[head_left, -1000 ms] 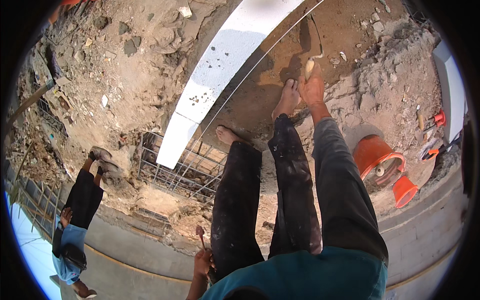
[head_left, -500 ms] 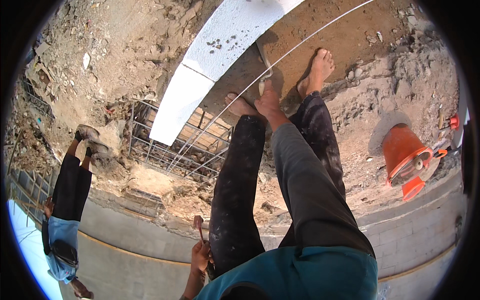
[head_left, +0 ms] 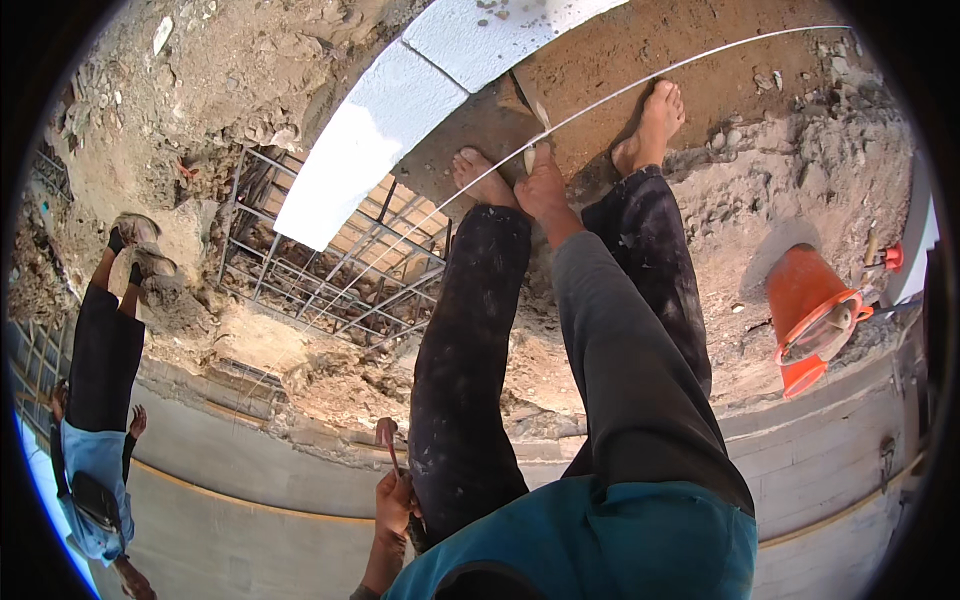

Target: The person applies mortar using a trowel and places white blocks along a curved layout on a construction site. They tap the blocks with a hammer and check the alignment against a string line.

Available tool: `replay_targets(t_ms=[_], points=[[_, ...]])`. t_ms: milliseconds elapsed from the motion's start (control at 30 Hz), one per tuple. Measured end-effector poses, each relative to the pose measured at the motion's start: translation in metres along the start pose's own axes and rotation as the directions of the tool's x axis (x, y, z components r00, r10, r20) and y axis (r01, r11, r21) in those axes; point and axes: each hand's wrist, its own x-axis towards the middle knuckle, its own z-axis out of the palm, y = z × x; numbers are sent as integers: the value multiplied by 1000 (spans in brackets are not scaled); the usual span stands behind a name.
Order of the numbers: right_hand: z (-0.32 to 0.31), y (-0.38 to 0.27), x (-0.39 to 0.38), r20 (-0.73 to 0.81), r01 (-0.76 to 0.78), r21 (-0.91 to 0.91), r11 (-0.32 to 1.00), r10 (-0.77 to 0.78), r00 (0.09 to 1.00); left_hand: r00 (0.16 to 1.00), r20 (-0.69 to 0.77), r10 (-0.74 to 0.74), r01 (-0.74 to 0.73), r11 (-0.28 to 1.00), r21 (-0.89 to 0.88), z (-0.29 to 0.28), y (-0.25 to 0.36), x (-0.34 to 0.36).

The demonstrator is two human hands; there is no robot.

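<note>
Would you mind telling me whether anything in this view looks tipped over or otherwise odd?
Yes: the orange bucket lies tipped on its side on the rubble at right, mouth toward the low block wall. The person also stands barefoot on loose dirt, right hand down at the taut string line, left hand holding a small tool.

Taut string (head_left: 640,85) and white blocks (head_left: 400,120) hem the right hand (head_left: 543,188).

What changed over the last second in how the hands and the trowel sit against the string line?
The right hand with its trowel drew back from beyond the string line to right at it, by the bare feet. The left hand kept its grip on a small tool at the hip. The orange bucket stayed tipped over.
</note>
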Motion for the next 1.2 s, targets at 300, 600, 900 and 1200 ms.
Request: replay_targets(t_ms=[300,600,900,1200], points=[[-137,-3,9,292,77,-286,955,10,956,999,42,-32,39,986,-164,18,-45,4],[-158,-54,159,854,709,-474,522,78,514,983,59,-172,181,898,-400,61,-72,-11],[-159,-141,178,816,732,-559,389,97,570,959,108,-261,280,832,-479,104,-81,-29],[-287,-146,50,857,804,-77,590,-373,355,976,195,-100,175,890,-420,102,-73,-36]])
